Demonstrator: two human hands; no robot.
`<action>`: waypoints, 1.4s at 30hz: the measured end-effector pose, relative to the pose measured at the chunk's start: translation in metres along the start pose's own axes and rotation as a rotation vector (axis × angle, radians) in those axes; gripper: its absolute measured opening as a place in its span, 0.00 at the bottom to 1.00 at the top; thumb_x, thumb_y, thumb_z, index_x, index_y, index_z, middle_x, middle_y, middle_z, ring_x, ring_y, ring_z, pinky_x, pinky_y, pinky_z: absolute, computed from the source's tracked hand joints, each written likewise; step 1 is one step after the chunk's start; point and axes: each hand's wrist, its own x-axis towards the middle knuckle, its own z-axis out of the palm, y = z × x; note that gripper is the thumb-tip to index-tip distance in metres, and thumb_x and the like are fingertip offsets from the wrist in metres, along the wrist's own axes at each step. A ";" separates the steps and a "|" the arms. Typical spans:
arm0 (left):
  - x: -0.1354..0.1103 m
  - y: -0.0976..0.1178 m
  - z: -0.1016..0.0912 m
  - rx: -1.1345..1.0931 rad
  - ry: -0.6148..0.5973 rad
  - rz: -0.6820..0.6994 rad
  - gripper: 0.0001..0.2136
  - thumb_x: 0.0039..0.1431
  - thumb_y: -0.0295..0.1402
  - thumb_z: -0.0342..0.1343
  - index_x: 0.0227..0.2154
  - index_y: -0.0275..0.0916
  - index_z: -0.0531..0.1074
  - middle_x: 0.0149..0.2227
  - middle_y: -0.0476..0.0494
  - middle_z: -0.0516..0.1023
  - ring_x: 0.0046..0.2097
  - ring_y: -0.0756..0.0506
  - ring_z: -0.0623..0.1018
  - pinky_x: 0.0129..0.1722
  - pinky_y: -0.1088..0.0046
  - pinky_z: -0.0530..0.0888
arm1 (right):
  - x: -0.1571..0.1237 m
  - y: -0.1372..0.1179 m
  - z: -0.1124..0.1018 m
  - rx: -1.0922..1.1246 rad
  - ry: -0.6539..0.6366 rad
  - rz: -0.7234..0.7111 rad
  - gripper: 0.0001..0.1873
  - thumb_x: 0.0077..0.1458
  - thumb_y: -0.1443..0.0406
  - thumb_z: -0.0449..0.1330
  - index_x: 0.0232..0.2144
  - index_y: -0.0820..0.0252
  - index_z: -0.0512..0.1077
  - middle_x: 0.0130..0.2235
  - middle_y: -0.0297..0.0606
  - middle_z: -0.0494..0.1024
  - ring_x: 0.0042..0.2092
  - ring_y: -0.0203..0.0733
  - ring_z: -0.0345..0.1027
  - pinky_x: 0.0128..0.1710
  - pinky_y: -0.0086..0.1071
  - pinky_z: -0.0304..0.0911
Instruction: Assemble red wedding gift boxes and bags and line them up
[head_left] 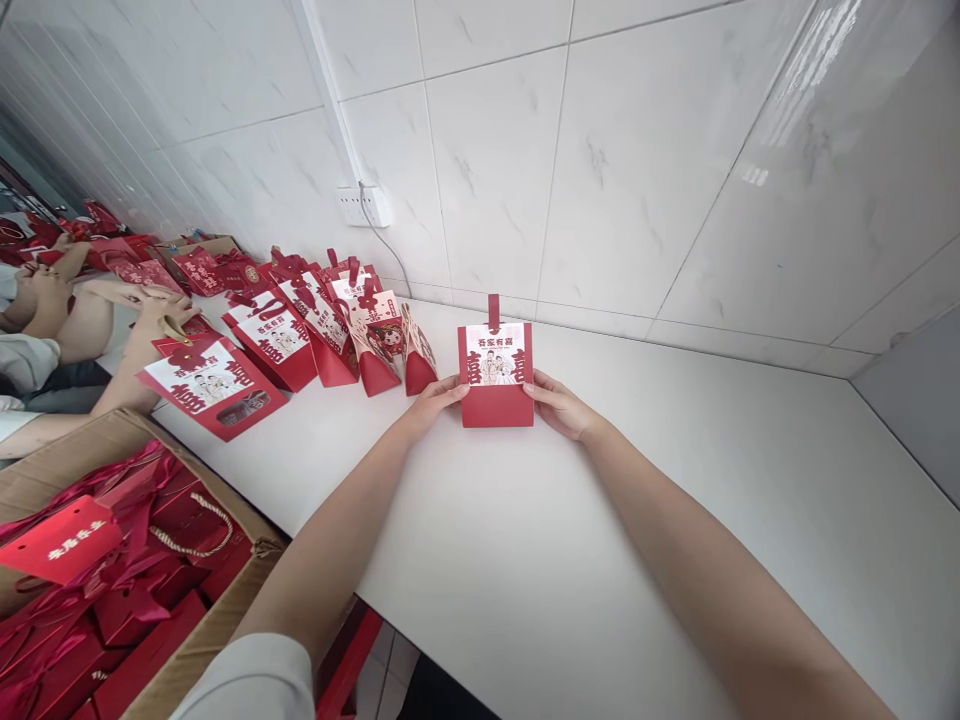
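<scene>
Hands steady a red gift box upright on the white table.
Left hand point(435, 398) and right hand point(559, 405) press fingertips against opposite sides of the gift box point(496, 375), grip loose; more boxes point(315, 330) stand in a row further left.

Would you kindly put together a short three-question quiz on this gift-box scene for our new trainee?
1. True or false: the red gift box stands upright on the white table, with the left hand and the right hand on its two sides.
2. Where is the cardboard carton of red items? A. beside the table, at lower left. B. on the table, right of the held box. C. on a wall shelf.
3. What white fitting, with a cable, sits on the tiled wall above the row of red boxes?
Key: 1 true; 2 A; 3 a socket.
</scene>
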 end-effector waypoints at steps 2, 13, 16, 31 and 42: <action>-0.001 0.002 -0.001 -0.011 -0.021 -0.007 0.25 0.53 0.46 0.62 0.52 0.40 0.74 0.53 0.39 0.76 0.56 0.36 0.75 0.57 0.59 0.69 | -0.001 -0.003 -0.002 -0.026 -0.042 0.011 0.28 0.54 0.54 0.65 0.56 0.48 0.67 0.62 0.34 0.67 0.63 0.48 0.59 0.65 0.46 0.52; -0.001 0.005 -0.010 0.045 -0.109 -0.021 0.26 0.51 0.44 0.64 0.53 0.40 0.73 0.55 0.38 0.74 0.59 0.34 0.72 0.61 0.52 0.64 | -0.005 -0.010 -0.008 -0.083 -0.147 0.046 0.33 0.53 0.54 0.65 0.60 0.47 0.63 0.64 0.34 0.64 0.64 0.47 0.56 0.65 0.46 0.50; 0.000 0.004 -0.008 0.045 -0.093 -0.005 0.26 0.53 0.45 0.62 0.54 0.40 0.73 0.55 0.38 0.74 0.58 0.35 0.72 0.61 0.54 0.65 | -0.005 -0.010 -0.007 -0.075 -0.126 0.046 0.33 0.53 0.54 0.65 0.60 0.47 0.64 0.63 0.33 0.65 0.63 0.48 0.58 0.65 0.46 0.50; 0.000 -0.002 -0.007 0.166 -0.107 -0.018 0.21 0.57 0.49 0.56 0.48 0.41 0.74 0.51 0.41 0.77 0.53 0.42 0.76 0.55 0.65 0.71 | 0.003 0.012 -0.013 -0.035 0.174 0.020 0.16 0.49 0.51 0.68 0.30 0.54 0.68 0.43 0.34 0.80 0.48 0.47 0.73 0.55 0.46 0.63; 0.003 -0.006 -0.007 0.078 -0.153 0.001 0.24 0.61 0.47 0.53 0.56 0.41 0.69 0.59 0.42 0.71 0.58 0.41 0.71 0.62 0.63 0.62 | 0.001 0.005 -0.008 -0.048 -0.017 0.020 0.24 0.58 0.50 0.60 0.53 0.50 0.72 0.57 0.35 0.73 0.58 0.49 0.65 0.60 0.43 0.58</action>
